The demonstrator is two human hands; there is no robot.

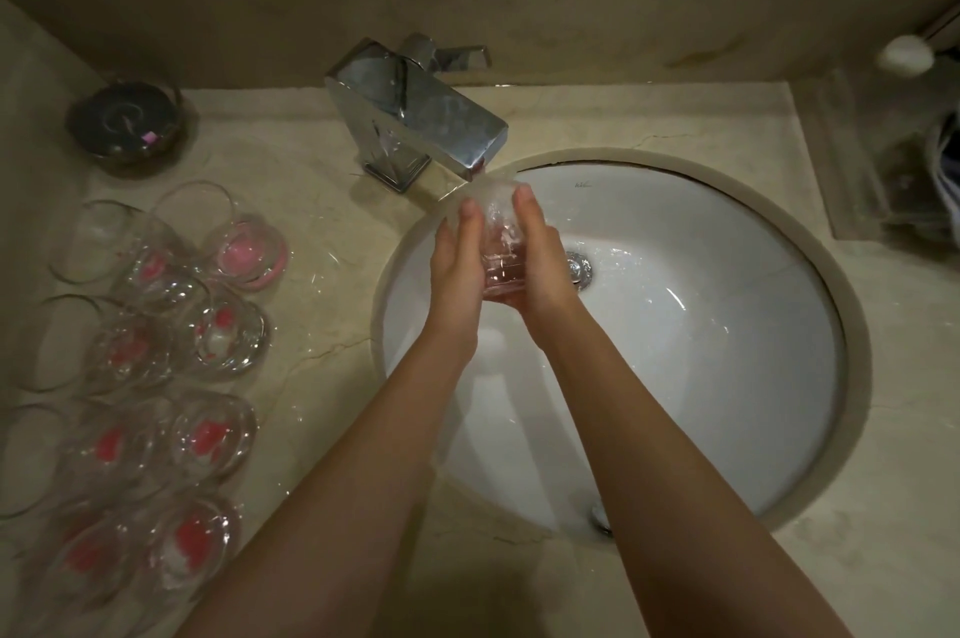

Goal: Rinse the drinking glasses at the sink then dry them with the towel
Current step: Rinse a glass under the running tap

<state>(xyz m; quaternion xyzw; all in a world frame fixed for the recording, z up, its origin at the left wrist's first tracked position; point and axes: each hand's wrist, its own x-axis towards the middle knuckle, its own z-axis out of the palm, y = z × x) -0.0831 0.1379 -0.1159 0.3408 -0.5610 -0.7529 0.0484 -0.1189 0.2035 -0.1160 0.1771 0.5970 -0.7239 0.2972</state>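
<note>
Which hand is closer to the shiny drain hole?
Right. The right hand sits just beside the drain, gripping the glass; the left hand holds the glass's far side.

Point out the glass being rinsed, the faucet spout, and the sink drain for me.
glass (500, 257): head view, on its clear wall between the two hands.
faucet (441, 117): head view, on the spout's flat chrome top.
drain (577, 268): head view, on the metal stopper in the basin.

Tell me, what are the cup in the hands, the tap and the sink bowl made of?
The cup looks like clear glass: you see through it. The tap seems polished metal, mirror-shiny. The sink bowl is probably glazed white ceramic, smooth and glossy.
</note>
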